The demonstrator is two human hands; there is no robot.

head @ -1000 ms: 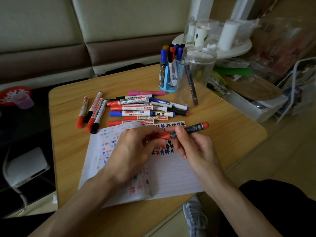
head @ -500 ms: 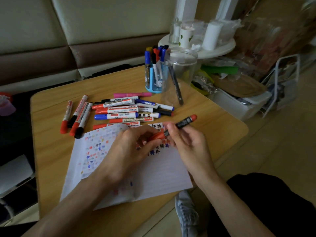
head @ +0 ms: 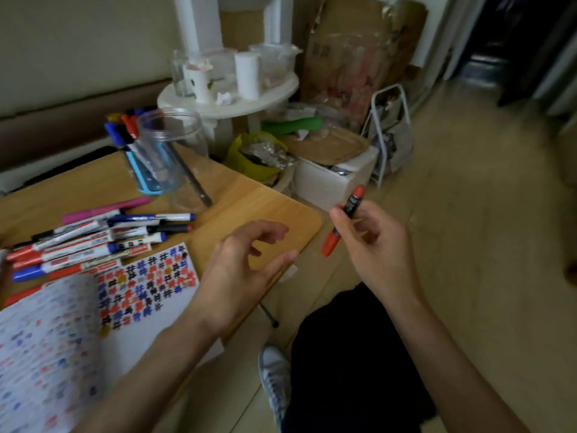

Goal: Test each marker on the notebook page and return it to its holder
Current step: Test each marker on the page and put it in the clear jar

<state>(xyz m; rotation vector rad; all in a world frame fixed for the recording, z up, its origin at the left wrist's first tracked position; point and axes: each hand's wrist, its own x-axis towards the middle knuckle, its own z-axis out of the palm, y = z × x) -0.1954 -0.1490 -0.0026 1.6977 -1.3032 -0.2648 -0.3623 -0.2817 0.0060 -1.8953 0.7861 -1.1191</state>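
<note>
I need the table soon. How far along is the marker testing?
Marks fill the notebook page, and several markers stand in the blue holder. The right hand holds a red marker; the left hand is empty. A pile of markers lies loose on the table.

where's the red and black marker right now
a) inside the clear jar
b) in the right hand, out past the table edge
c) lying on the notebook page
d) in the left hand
b: the right hand grips the red and black marker beyond the table edge, and the left hand holds nothing.
</note>
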